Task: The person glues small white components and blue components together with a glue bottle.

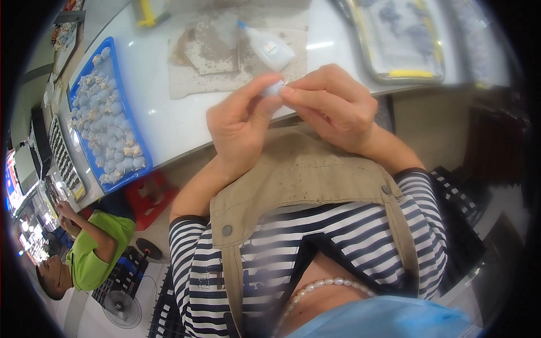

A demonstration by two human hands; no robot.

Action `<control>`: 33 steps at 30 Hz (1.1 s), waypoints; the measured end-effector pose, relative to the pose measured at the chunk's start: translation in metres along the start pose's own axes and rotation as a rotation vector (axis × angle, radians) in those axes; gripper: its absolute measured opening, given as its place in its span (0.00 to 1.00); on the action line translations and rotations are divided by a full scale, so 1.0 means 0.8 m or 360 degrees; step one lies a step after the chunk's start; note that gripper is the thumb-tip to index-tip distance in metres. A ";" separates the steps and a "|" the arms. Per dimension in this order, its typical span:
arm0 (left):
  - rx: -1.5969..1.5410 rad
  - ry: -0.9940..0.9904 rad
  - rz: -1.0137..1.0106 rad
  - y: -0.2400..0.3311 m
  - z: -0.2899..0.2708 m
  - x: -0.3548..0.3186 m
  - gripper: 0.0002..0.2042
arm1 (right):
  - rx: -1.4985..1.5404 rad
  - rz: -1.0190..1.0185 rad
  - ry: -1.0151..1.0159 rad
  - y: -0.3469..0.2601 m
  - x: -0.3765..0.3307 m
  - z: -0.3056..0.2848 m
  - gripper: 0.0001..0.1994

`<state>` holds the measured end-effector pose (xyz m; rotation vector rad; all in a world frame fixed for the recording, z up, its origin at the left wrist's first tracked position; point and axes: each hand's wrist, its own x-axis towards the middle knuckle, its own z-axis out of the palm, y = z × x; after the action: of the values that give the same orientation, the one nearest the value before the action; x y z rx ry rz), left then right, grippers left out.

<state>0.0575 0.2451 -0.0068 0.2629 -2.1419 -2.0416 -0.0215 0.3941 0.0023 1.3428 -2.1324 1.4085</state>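
Observation:
Between the thumb and fingers of my left hand (239,121) is a small pale-blue rounded piece (274,88). My right hand (341,107) is closed in a pinch, its thumb and index fingertips meeting the right edge of that piece. Whatever is between those right fingertips is too small and covered to make out. Both hands are raised at the near edge of the white table (169,121). Just beyond them a translucent squeeze bottle (270,49) with a blue tip lies on a stained cardboard sheet (211,53).
At the left, a blue tray (147,169) holds many similar pale-blue pieces with cream parts. A yellow-handled thing (146,16) lies at the far left. On the right stands a clear-sided tray (410,74) with yellow edges. Someone in a green shirt (93,248) works at the lower left.

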 end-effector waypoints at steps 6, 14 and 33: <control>-0.0173 -0.0103 0.0022 0.001 -0.004 0.002 0.11 | 0.0062 -0.0212 -0.0122 0.024 0.004 -0.007 0.13; -0.0518 -0.0246 0.0149 0.007 -0.004 0.008 0.15 | 0.1578 0.1000 -0.0295 0.016 0.006 0.000 0.23; -0.0229 -0.0249 0.0324 0.018 -0.008 0.006 0.12 | 0.1950 0.1138 -0.0371 0.000 0.017 -0.002 0.20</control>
<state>0.0543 0.2384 0.0078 -0.1330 -1.9963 -2.1440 -0.0290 0.3883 0.0118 0.9961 -1.9224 3.3210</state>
